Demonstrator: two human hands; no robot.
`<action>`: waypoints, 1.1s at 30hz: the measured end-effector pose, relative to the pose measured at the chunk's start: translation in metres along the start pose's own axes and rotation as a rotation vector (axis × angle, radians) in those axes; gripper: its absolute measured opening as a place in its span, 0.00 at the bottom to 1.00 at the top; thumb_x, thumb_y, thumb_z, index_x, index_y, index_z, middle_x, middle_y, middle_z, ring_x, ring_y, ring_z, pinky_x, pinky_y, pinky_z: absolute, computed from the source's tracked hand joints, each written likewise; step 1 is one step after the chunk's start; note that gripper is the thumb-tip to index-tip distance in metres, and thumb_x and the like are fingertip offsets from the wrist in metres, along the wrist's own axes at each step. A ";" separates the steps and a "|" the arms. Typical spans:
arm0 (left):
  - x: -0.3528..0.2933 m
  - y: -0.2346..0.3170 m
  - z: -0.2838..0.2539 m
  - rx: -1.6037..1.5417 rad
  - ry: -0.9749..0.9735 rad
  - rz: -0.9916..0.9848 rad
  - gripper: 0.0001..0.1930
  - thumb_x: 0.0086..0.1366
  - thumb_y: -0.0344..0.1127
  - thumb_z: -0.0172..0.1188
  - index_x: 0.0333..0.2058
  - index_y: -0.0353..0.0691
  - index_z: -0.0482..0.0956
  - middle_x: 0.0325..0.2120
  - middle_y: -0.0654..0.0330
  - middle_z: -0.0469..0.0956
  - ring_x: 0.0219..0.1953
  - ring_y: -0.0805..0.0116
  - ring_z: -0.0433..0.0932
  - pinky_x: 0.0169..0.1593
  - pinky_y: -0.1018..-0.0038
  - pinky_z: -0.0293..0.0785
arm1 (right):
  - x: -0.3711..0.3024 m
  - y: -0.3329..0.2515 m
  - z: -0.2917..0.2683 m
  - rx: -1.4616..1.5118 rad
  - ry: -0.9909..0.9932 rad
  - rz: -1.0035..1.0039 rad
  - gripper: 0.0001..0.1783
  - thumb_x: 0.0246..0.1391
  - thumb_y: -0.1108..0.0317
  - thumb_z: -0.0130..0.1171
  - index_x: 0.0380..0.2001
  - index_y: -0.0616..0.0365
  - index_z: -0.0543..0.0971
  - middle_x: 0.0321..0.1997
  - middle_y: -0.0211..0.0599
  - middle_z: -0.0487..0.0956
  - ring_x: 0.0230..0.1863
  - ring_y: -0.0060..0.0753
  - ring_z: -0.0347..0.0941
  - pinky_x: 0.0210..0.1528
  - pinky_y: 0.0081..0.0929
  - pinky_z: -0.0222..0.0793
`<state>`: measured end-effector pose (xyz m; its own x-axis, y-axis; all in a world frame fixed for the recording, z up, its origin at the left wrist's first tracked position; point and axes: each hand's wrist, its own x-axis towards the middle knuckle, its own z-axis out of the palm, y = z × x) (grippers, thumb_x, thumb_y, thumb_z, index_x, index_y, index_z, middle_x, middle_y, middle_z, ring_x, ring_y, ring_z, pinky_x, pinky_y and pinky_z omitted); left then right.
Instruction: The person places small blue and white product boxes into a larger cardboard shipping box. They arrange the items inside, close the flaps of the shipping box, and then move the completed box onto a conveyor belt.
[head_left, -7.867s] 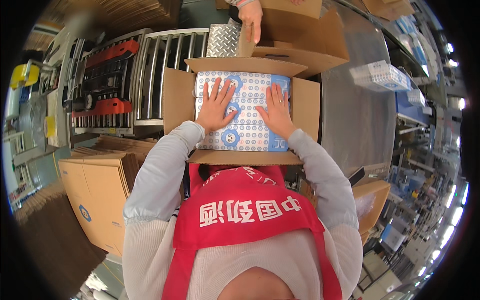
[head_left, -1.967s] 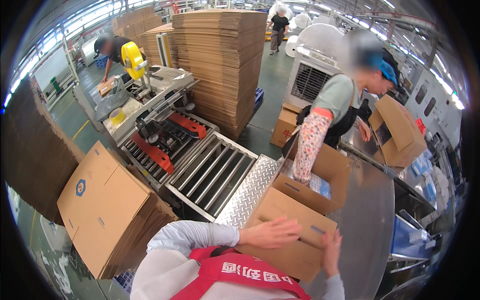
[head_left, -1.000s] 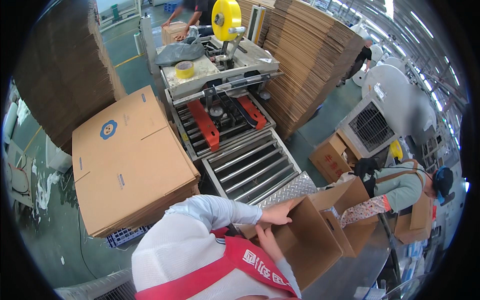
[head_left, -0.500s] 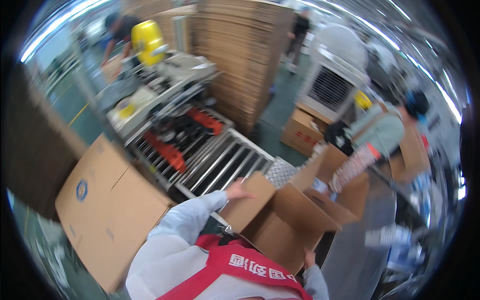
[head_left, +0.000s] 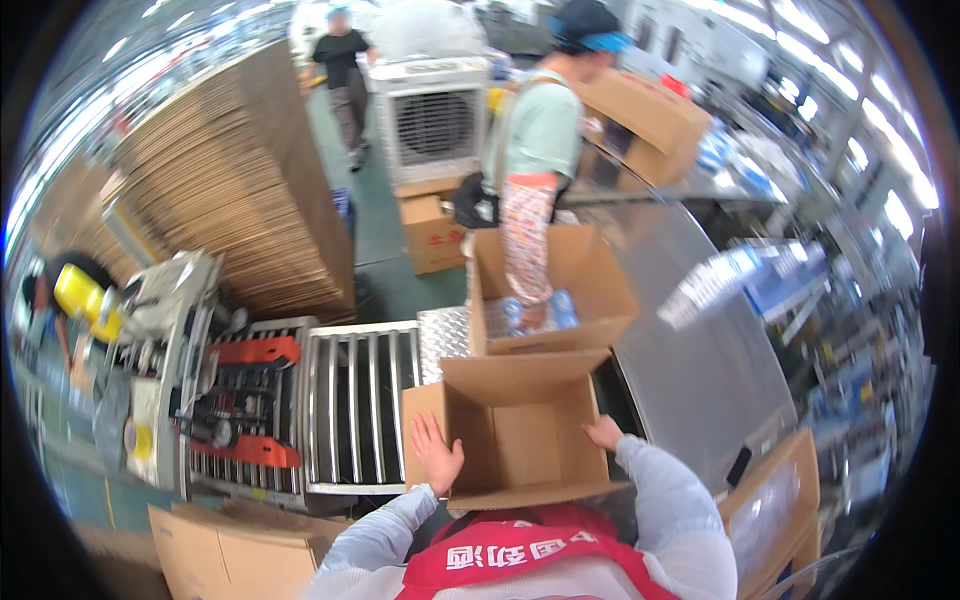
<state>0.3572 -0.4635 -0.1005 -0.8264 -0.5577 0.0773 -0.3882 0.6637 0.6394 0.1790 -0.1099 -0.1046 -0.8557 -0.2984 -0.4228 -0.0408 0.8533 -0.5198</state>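
Note:
An opened cardboard box (head_left: 520,440) stands right in front of me, its inside bare and its flaps raised. My left hand (head_left: 437,456) lies with fingers stretched on the left flap. On the opposite side, my right hand (head_left: 603,433) grips the box's right edge, its fingers partly hidden. Just beyond is a second cardboard box (head_left: 612,285). A co-worker's sleeved arm (head_left: 527,235) reaches into it, the hand on blue-and-clear packs (head_left: 562,310).
A roller conveyor (head_left: 360,400) and a taping machine with orange guides (head_left: 255,450) are at left. A metal table (head_left: 690,375) runs along the right. Stacked flat cardboard (head_left: 240,170), an air cooler (head_left: 432,125) and another person (head_left: 343,75) are farther back. Folded cardboard (head_left: 240,550) lies lower left.
My view has swung to the right. The box in front of me now sits squarer to me, and my left hand has flattened on its flap. The co-worker's hand remains in the far box.

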 end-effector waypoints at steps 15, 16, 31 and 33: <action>-0.012 0.110 0.076 0.094 0.051 0.008 0.50 0.54 0.35 0.66 0.71 0.37 0.46 0.69 0.36 0.48 0.72 0.40 0.46 0.72 0.53 0.42 | 0.036 0.062 -0.097 -0.107 0.261 -0.035 0.28 0.55 0.50 0.59 0.49 0.62 0.73 0.51 0.53 0.77 0.53 0.55 0.75 0.54 0.45 0.72; -0.012 0.117 0.079 0.111 0.047 0.015 0.50 0.54 0.35 0.66 0.71 0.37 0.46 0.69 0.36 0.48 0.71 0.40 0.47 0.72 0.53 0.43 | 0.038 0.069 -0.097 -0.039 0.306 -0.111 0.27 0.55 0.51 0.59 0.49 0.61 0.71 0.51 0.52 0.76 0.53 0.55 0.74 0.54 0.45 0.72; 0.024 0.130 0.089 0.214 0.116 -0.270 0.45 0.54 0.50 0.69 0.64 0.35 0.57 0.57 0.42 0.61 0.59 0.40 0.59 0.63 0.52 0.56 | 0.046 0.069 -0.100 -0.226 0.308 -0.420 0.45 0.56 0.71 0.56 0.73 0.56 0.46 0.48 0.50 0.70 0.49 0.55 0.70 0.51 0.45 0.71; 0.032 0.139 0.102 0.291 0.161 -0.302 0.42 0.54 0.48 0.68 0.61 0.35 0.59 0.56 0.43 0.61 0.60 0.41 0.58 0.62 0.50 0.55 | 0.048 0.070 -0.100 -0.247 0.304 -0.410 0.46 0.56 0.71 0.56 0.73 0.56 0.45 0.46 0.51 0.71 0.49 0.55 0.70 0.51 0.45 0.71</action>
<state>0.2355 -0.3384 -0.0871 -0.5934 -0.8032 0.0529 -0.7200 0.5591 0.4111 0.0834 -0.0220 -0.0870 -0.8530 -0.5211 0.0289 -0.4893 0.7792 -0.3917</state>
